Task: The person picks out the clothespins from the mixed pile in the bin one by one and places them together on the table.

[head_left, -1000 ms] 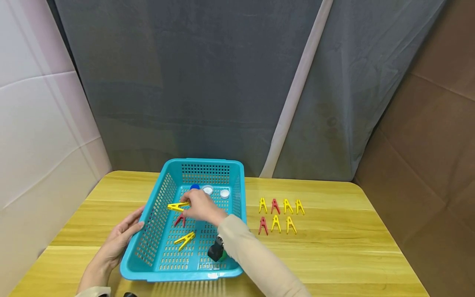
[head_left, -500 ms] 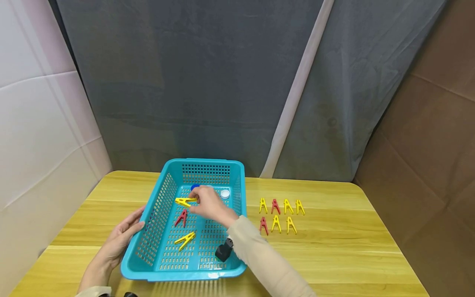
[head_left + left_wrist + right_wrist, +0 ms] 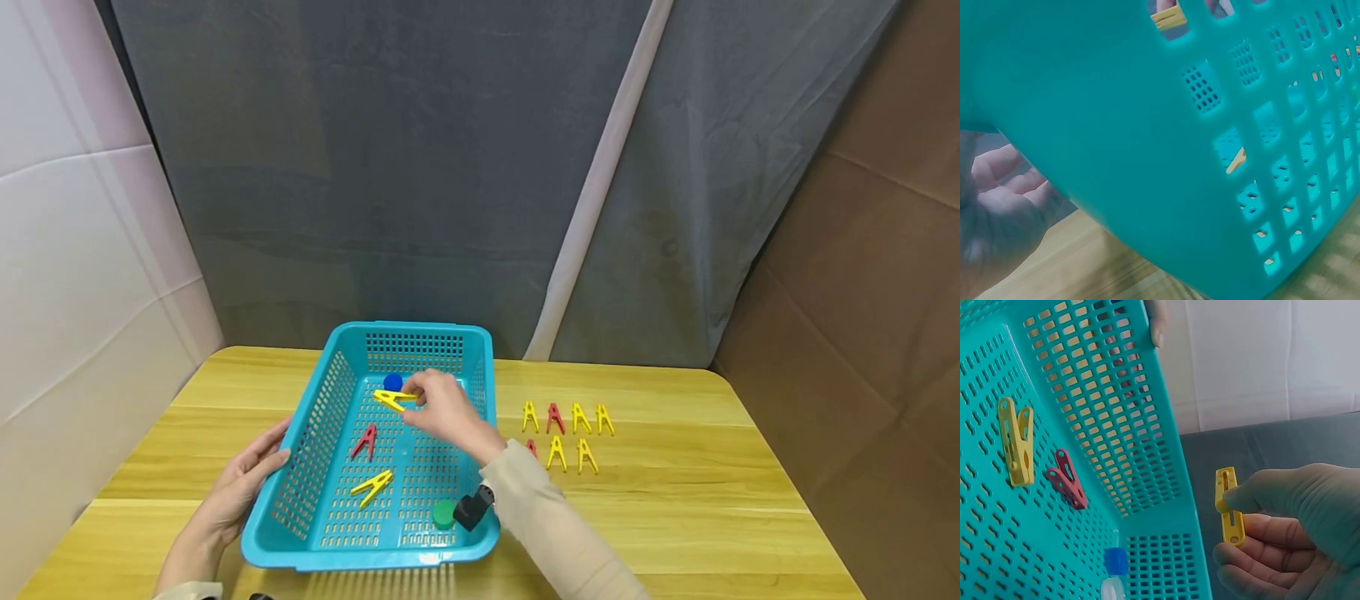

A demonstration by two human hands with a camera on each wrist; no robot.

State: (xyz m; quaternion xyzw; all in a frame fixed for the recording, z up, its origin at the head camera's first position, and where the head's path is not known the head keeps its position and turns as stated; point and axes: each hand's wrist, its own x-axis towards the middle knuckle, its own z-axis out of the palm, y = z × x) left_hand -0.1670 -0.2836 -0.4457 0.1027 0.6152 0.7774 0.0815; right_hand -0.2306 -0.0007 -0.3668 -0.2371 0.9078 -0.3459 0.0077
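Observation:
A turquoise plastic basket stands on the table, and my left hand grips its left rim with the thumb over the edge. Above the far part of the basket, my right hand pinches a yellow clothespin between thumb and fingers. Inside lie a red clothespin and another yellow clothespin. A blue bottle cap sits near the far wall, with a whitish cap beside it in the right wrist view. A green cap rests at the near right, partly behind the black wrist camera.
Right of the basket, several yellow clothespins and red clothespins stand in two rows on the wooden table. A grey curtain hangs behind the table.
My right hand has moved right and slightly away with the yellow clothespin. It now covers the whitish caps, while the green cap has come into view. My left hand stays on the rim.

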